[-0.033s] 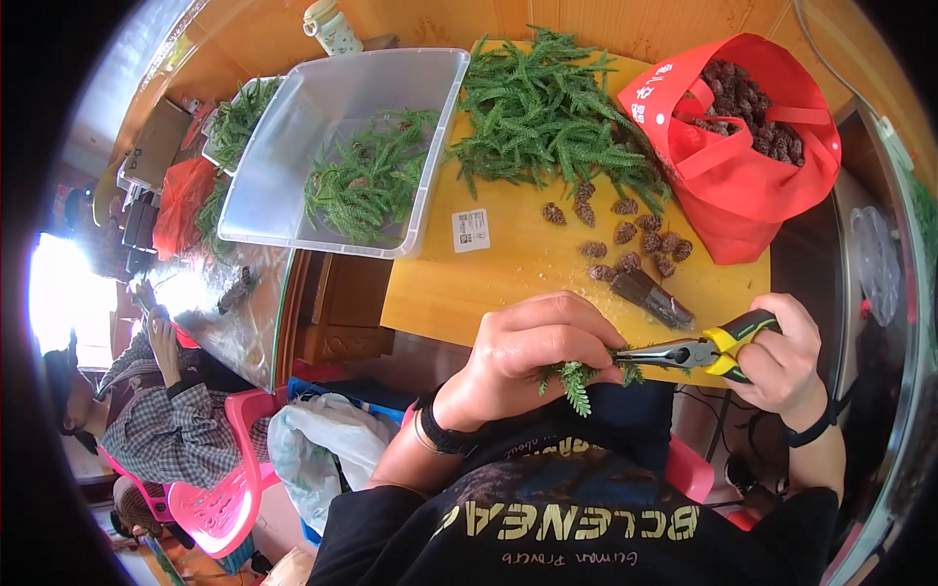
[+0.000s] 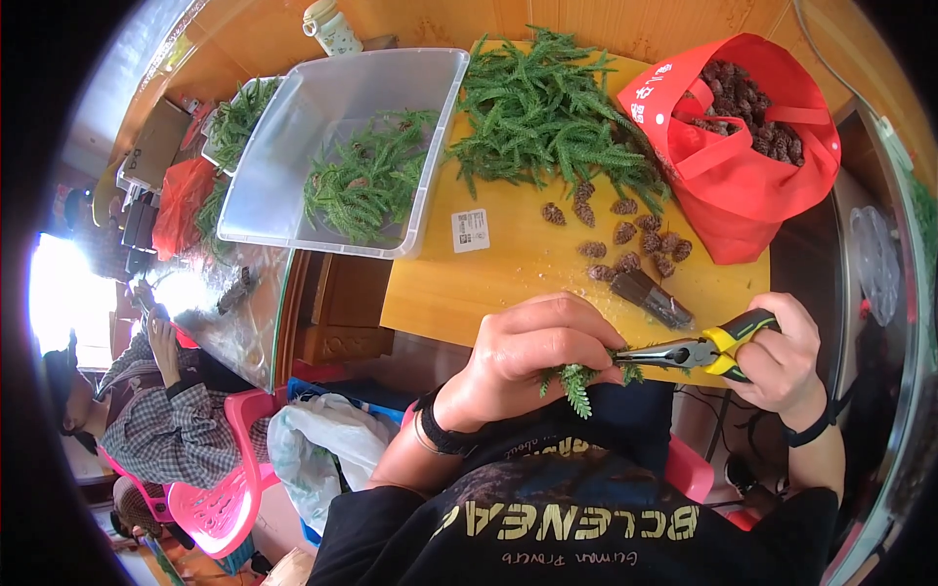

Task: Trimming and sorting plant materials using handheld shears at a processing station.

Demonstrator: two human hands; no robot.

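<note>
My left hand (image 2: 532, 356) pinches a small green fir-like sprig (image 2: 576, 379) just off the near edge of the yellow table (image 2: 508, 273). My right hand (image 2: 782, 356) grips yellow-and-black pliers (image 2: 699, 352), whose jaws point left and meet the sprig by my left fingers. Beyond my hands lie several brown pine cones (image 2: 625, 239) and a dark bundle (image 2: 655, 298). A heap of green sprigs (image 2: 552, 112) covers the far part of the table.
A clear plastic bin (image 2: 430, 176) with green sprigs stands at the left. A red bag (image 2: 752, 205) full of cones sits at the right. Another person (image 2: 147, 410) sits on a pink chair (image 2: 210, 498) at lower left.
</note>
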